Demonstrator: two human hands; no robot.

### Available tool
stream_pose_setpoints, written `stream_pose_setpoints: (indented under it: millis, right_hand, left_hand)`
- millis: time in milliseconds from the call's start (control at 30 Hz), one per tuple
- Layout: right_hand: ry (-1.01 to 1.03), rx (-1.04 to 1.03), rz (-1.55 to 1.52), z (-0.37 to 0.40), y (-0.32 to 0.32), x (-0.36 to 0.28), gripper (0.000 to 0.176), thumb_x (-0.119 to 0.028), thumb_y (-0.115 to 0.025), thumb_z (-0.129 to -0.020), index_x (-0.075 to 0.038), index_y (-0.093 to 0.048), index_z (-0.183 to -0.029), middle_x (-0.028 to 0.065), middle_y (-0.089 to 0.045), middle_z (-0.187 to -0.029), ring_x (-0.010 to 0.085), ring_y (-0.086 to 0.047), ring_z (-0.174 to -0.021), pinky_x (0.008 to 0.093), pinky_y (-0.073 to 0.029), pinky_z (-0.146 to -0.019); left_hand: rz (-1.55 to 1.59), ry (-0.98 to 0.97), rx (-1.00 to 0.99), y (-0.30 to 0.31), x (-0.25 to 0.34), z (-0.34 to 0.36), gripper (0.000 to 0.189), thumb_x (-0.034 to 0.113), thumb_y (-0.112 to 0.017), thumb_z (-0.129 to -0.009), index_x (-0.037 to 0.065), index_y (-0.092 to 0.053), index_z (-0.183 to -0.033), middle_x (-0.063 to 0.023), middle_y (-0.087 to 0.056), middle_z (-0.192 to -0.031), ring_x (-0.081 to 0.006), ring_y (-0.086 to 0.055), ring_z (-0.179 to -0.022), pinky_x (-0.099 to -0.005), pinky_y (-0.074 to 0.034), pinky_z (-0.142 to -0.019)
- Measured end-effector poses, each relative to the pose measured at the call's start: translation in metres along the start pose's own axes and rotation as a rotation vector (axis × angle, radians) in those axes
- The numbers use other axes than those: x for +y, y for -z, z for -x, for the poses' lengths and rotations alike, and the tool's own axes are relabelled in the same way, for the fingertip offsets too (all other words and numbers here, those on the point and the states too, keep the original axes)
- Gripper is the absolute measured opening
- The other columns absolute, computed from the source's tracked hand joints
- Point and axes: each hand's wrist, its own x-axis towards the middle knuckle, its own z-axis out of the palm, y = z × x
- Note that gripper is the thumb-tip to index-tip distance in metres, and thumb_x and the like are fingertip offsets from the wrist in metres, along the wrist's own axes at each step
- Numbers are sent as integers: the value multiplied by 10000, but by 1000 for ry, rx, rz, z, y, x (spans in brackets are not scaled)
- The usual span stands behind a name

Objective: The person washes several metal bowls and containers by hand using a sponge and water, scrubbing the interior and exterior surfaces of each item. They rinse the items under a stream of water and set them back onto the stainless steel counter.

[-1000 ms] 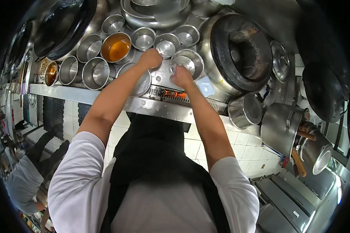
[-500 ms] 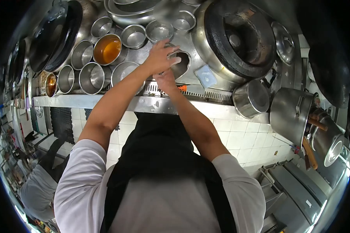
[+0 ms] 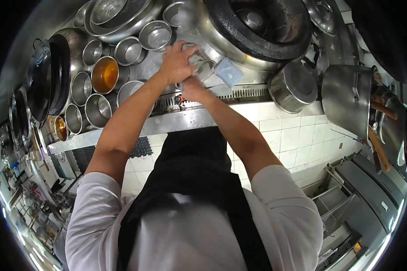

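Observation:
My left hand (image 3: 176, 64) reaches over a round metal pot (image 3: 207, 68), its fingers spread and its thumb by the rim. Just below and partly under it, my right hand (image 3: 194, 88) is closed at the pot's near side; its fingers are mostly hidden. The pot is smeared by motion, and its mouth faces up and to the right. A blue sponge-like pad (image 3: 229, 72) lies right of the pot. Below my hands, a small orange piece (image 3: 181, 98) rests by the slotted drain strip (image 3: 248, 92).
Several steel pots stand on the left, one with amber liquid (image 3: 105, 75). A blackened wok burner (image 3: 257, 27) fills the back right. A covered pot (image 3: 294, 88) and a large stockpot (image 3: 347, 99) stand at right. The counter's steel edge (image 3: 181, 120) runs before me.
My view has turned, so the left-hand pots sit lower and the burner higher. The pot between my hands has turned and blurred. My hands stay together at it.

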Motion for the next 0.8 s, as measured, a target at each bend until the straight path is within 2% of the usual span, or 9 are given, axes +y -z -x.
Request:
stream_pose_setpoints:
  millis: [100,233,300,367,500,533,633,667,800]
  right_hand:
    - [12,178,-522,15,15,-25,421,-127,-566,-777,2,-623,-1174,240,-624,-1164,359,-552,-1180,458,-392,-1030]
    - [240,396,334,21,46,22,392,-157,-594,-801,-60,-648,-1177,180,-645,-1159,343,-572,-1155,464,-412,-992]
    - [211,327,284,16,53,26,326,-159,-584,-810,-112,-681,-1118,154,-662,-1121,325,-600,-1094,458,-422,-968]
    - [210,275,303,17,57,16,306,-158,-591,-802,-123,-690,-1090,148,-667,-1100,307,-613,-1064,452,-431,-956]
    - [-83,161,-527,-23,28,-16,338,-150,-558,-816,-27,-646,-1119,207,-631,-1188,394,-569,-1135,475,-410,-1009]
    - [-28,234,-851,0,61,-46,415,-173,-543,-831,11,-593,-1199,245,-597,-1239,441,-534,-1169,468,-392,-1046]
    - [78,405,-929,6,8,-66,466,-215,-567,-839,-9,-563,-1258,239,-580,-1274,412,-505,-1226,444,-383,-1068]
    - [-34,78,-388,-9,-18,-44,452,-260,-559,-873,-45,-578,-1271,213,-571,-1309,354,-467,-1290,443,-336,-1109]
    - [200,288,319,-14,12,25,380,-285,-553,-878,-40,-663,-1147,172,-601,-1290,251,-467,-1310,479,-271,-1130]
  left_hand:
    - [-62,-11,4,3,5,-7,659,318,-680,-760,296,-511,-1397,-188,-398,-1440,-401,-396,-1294,-475,-342,-1079]
    - [12,-68,-239,10,-20,-58,644,362,-674,-787,154,-532,-1380,-217,-457,-1392,-399,-450,-1256,-418,-358,-1078]
    - [88,-80,-333,13,-30,-69,667,411,-677,-805,87,-534,-1370,-241,-471,-1377,-396,-453,-1268,-401,-355,-1083]
    - [214,-9,-102,1,-49,-56,760,537,-672,-777,127,-508,-1395,-267,-426,-1415,-444,-384,-1306,-456,-316,-1108]
    - [216,18,318,-19,-38,10,884,620,-701,-740,142,-448,-1439,-297,-327,-1471,-473,-340,-1332,-510,-295,-1117]
    - [118,119,256,-12,-28,20,875,522,-746,-719,192,-417,-1461,-269,-298,-1490,-470,-358,-1320,-514,-317,-1102]
    - [-38,118,85,9,-24,11,797,442,-720,-729,244,-438,-1447,-249,-332,-1470,-468,-369,-1306,-514,-333,-1089]
    - [-75,145,42,16,-18,7,733,393,-686,-732,271,-469,-1422,-236,-378,-1443,-458,-385,-1291,-508,-347,-1077]
    - [1,92,-85,19,-39,-24,685,419,-661,-752,258,-505,-1399,-231,-443,-1389,-443,-401,-1283,-503,-355,-1069]
